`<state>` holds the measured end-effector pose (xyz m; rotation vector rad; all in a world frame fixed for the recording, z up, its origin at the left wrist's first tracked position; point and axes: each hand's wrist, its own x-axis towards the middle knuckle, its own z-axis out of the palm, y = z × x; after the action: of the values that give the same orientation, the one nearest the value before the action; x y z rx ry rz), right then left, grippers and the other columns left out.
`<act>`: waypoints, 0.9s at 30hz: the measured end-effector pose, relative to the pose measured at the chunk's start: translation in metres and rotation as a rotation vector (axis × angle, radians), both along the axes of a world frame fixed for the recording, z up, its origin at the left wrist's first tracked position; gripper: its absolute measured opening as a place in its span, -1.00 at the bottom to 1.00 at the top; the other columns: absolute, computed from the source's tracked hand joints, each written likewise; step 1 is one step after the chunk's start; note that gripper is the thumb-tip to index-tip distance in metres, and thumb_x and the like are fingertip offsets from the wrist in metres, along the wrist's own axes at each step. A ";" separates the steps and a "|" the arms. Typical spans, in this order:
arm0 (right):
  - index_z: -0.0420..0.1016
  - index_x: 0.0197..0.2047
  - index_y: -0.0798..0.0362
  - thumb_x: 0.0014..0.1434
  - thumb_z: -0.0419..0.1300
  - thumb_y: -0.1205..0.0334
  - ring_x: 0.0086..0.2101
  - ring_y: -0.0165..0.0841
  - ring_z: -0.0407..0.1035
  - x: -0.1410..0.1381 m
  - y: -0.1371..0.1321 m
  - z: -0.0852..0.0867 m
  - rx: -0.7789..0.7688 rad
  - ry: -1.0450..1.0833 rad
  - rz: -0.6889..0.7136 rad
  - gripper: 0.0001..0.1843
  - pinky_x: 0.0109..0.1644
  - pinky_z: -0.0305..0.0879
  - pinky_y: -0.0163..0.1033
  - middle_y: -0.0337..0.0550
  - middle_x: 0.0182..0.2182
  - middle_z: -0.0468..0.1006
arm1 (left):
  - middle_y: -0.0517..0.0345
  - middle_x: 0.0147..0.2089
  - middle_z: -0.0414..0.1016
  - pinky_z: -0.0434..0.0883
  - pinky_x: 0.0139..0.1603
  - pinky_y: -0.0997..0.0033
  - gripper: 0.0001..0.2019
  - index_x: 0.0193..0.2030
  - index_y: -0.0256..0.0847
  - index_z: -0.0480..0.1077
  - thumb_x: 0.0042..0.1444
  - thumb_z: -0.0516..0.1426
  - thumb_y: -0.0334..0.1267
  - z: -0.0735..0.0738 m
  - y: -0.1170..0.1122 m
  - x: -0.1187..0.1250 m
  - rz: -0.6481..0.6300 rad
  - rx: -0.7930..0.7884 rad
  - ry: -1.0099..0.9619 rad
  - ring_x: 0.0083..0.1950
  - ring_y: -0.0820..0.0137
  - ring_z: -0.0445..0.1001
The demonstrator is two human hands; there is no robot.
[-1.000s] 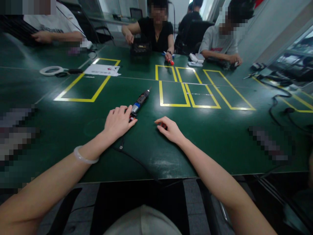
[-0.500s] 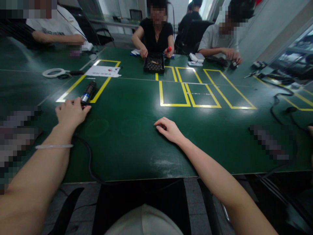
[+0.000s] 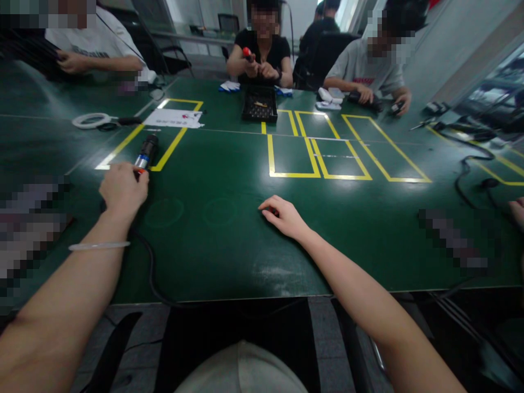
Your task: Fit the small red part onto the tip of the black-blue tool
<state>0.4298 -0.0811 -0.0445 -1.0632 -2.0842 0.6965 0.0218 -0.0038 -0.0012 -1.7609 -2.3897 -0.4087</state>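
Here, my left hand (image 3: pixel 124 188) is wrapped round the near end of a dark cylindrical tool (image 3: pixel 148 150), which points toward that hand's one o'clock, into a yellow tape frame (image 3: pixel 171 150). At its five o'clock, a black cord (image 3: pixel 152 273) curves toward the table's edge. Around its three o'clock, my right hand (image 3: pixel 284 217) rests on the green table (image 3: pixel 213 251), fingers loosely curled, thumb slightly apart from them.
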 end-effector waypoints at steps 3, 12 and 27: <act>0.52 -0.13 0.04 0.27 0.14 0.33 -0.27 -0.36 0.39 -0.001 0.000 0.000 -0.005 -0.008 -0.002 -0.85 -0.18 0.30 -0.26 -0.15 -0.23 0.50 | -0.08 0.04 0.47 0.35 0.07 0.14 -0.56 0.14 -0.34 0.38 0.31 0.01 -0.05 0.004 -0.005 0.026 -0.185 0.085 -0.151 -0.01 0.21 0.40; 0.46 -0.01 0.04 0.26 0.16 0.35 -0.31 -0.39 0.39 -0.001 -0.004 0.002 0.003 0.036 0.041 -0.76 -0.19 0.33 -0.26 -0.14 -0.19 0.53 | -0.07 -0.02 0.56 0.45 -0.02 0.24 -0.46 0.29 -0.28 0.33 0.22 0.14 -0.08 0.010 -0.046 0.155 -0.898 -0.445 -0.893 -0.02 0.25 0.52; 0.48 -0.10 0.05 0.30 0.18 0.28 -0.27 -0.37 0.39 -0.013 -0.009 0.007 0.036 -0.032 0.131 -0.88 -0.16 0.28 -0.28 -0.15 -0.22 0.50 | 0.06 -0.11 0.46 0.36 -0.12 0.35 -0.29 0.48 -0.17 -0.03 0.27 0.14 -0.11 -0.006 -0.065 0.171 -1.095 -0.630 -0.908 -0.15 0.37 0.44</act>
<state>0.4166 -0.0905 -0.0375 -0.9304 -2.2013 0.7072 0.1925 -0.0691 -0.0076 -3.7867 -1.6864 -0.7176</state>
